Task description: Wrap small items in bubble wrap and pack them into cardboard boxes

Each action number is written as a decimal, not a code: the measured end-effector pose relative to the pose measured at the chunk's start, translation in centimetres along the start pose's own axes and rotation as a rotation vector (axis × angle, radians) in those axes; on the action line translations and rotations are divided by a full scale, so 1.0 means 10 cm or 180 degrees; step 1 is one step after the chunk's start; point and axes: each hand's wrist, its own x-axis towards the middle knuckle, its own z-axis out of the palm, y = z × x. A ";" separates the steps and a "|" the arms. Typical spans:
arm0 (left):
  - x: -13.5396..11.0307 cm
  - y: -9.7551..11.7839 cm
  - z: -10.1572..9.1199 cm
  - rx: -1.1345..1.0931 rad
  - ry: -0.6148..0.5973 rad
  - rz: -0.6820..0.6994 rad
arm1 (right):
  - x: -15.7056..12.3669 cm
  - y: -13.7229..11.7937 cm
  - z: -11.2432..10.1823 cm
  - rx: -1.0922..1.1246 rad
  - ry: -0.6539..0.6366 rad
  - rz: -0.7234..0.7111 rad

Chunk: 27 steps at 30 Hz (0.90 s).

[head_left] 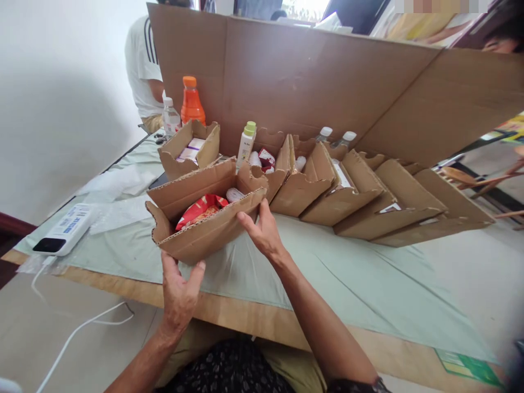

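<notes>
Both my hands hold an open-topped cardboard box [213, 236] near the front of the table. My left hand [180, 289] grips its lower left corner, thumb on the near wall and the other fingers partly hidden behind it. At the right end, my right hand [262, 229] has its thumb on the near wall and its fingers around the corner. Inside the box lie a red packet [200, 210] and a whitish rolled item [234, 195]. Behind it stands another cardboard box [210, 143] with small white and purple boxes [191, 150] in it.
A row of cardboard boxes [347, 204] runs rightward, before a tall cardboard panel [303, 76]. An orange bottle [192, 103], a clear bottle [171, 117] and a green-capped bottle [246, 143] stand behind. At left lie a white power bank [67, 229] with a cable and clear plastic wrap [118, 213].
</notes>
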 end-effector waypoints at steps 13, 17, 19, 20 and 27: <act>-0.18 -0.02 0.17 0.0020 -0.0360 0.0211 | 0.34 0.06 0.47 -0.0385 0.0186 -0.0320; -0.21 -0.04 0.23 0.0048 -0.0404 0.0222 | 0.25 0.09 0.54 -0.0284 0.0291 -0.0373; -0.22 -0.05 0.24 0.0096 -0.0390 0.0227 | 0.20 0.10 0.54 -0.0331 0.0242 -0.0408; -0.22 -0.06 0.25 0.0120 -0.0395 0.0234 | 0.19 0.10 0.54 -0.0376 0.0214 -0.0428; -0.28 -0.15 0.27 0.0244 -0.0327 0.0335 | 0.14 -0.02 0.62 -0.0629 0.0235 -0.0655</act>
